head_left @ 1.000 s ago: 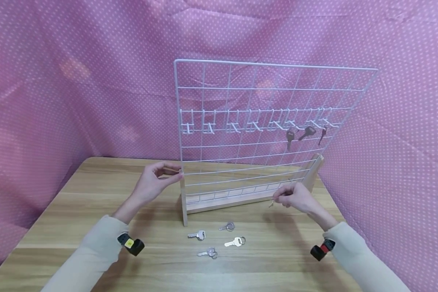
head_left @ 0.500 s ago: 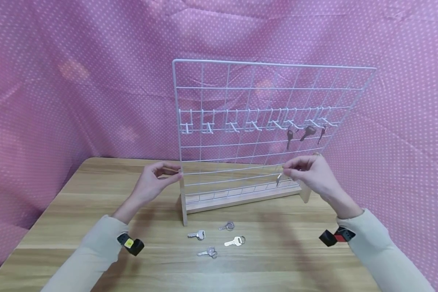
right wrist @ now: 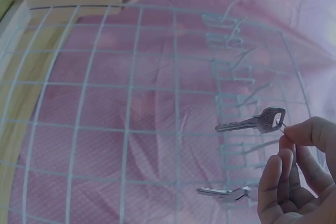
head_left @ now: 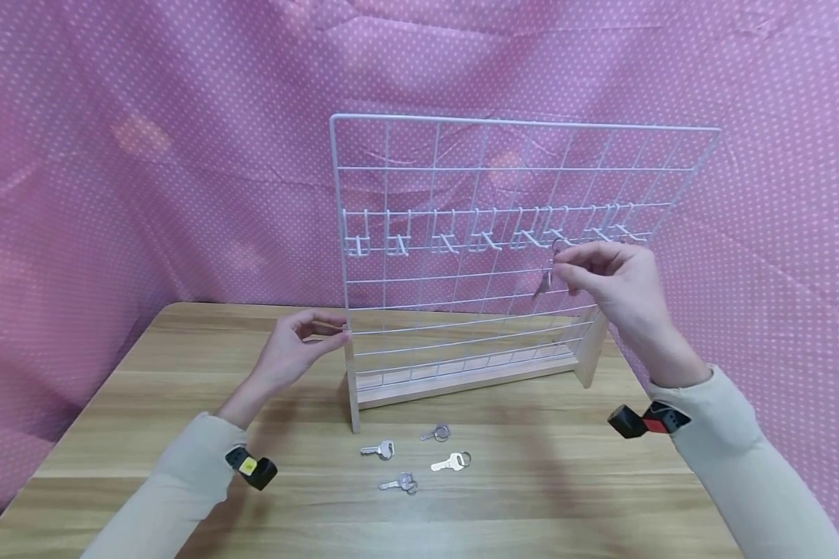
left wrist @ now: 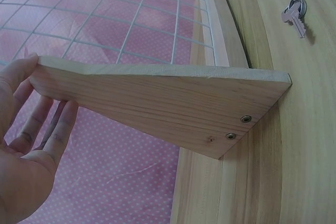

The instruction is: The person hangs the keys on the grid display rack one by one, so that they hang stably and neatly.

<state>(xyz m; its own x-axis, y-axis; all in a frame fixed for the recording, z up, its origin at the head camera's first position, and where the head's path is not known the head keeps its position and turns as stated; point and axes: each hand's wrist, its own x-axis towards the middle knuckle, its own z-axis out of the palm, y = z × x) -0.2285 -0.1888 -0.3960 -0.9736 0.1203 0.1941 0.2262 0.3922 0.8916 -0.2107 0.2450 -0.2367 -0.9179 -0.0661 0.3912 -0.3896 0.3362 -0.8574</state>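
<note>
A white wire grid rack (head_left: 524, 122) stands on the table in a wooden stand. At its left side, my left hand (head_left: 290, 349) grips the upper end of the wooden side panel (left wrist: 152, 98), thumb on one edge and fingers on the other. My right hand (head_left: 622, 287) is raised before the right part of the grid, just below the row of white hooks (head_left: 485, 242). Thumb and forefinger pinch the ring of a silver key (right wrist: 270, 120), whose blade points away from the hand. Another key (right wrist: 226, 195) hangs beyond it; in the head view my right hand covers the hung keys.
Several loose keys lie on the wooden table (head_left: 503, 520) before the rack, among them a ringed key (head_left: 453, 463) and a silver key (head_left: 386, 449). A pink dotted cloth (head_left: 217, 155) hangs behind and on both sides.
My right hand has risen from near the rack's base to just under the hooks, carrying the key. My left hand has kept its grip on the side panel.
</note>
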